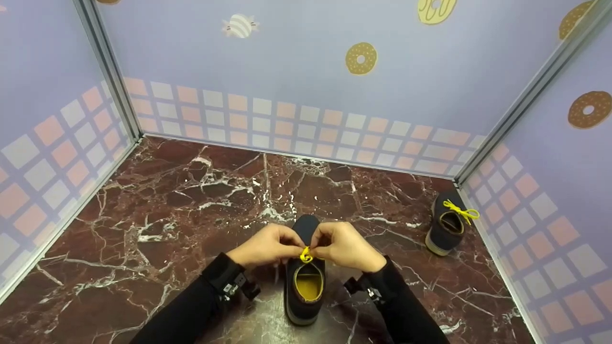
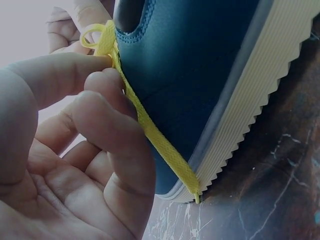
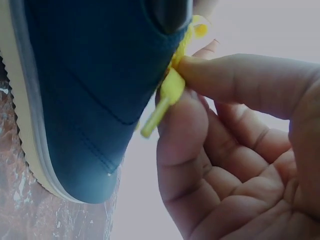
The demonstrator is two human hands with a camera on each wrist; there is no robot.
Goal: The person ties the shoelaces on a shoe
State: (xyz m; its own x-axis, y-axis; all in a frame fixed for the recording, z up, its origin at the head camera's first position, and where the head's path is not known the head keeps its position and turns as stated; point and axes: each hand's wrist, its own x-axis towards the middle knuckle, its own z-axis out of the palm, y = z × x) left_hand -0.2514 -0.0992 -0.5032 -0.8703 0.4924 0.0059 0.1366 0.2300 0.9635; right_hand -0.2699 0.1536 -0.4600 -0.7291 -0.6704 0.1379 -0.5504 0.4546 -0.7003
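Observation:
A dark blue shoe (image 1: pixel 304 310) with a yellow insole stands on the floor between the hands, toe pointing away. Its yellow shoelace (image 1: pixel 306 256) has a small loop at the knot. The left hand (image 1: pixel 267 246) pinches the lace between thumb and forefinger; in the left wrist view, a lace end (image 2: pixel 170 155) hangs down the shoe's side. From the other side, the right hand (image 1: pixel 348 246) pinches the lace with thumb and forefinger. A short lace tip (image 3: pixel 157 115) sticks out below that thumb in the right wrist view.
A second dark shoe (image 1: pixel 444 234) with its yellow lace (image 1: pixel 460 210) tied in a bow stands at the right, near the wall. Printed panels (image 1: pixel 296 86) enclose the brown marble floor (image 1: pixel 201 200) at the back and both sides.

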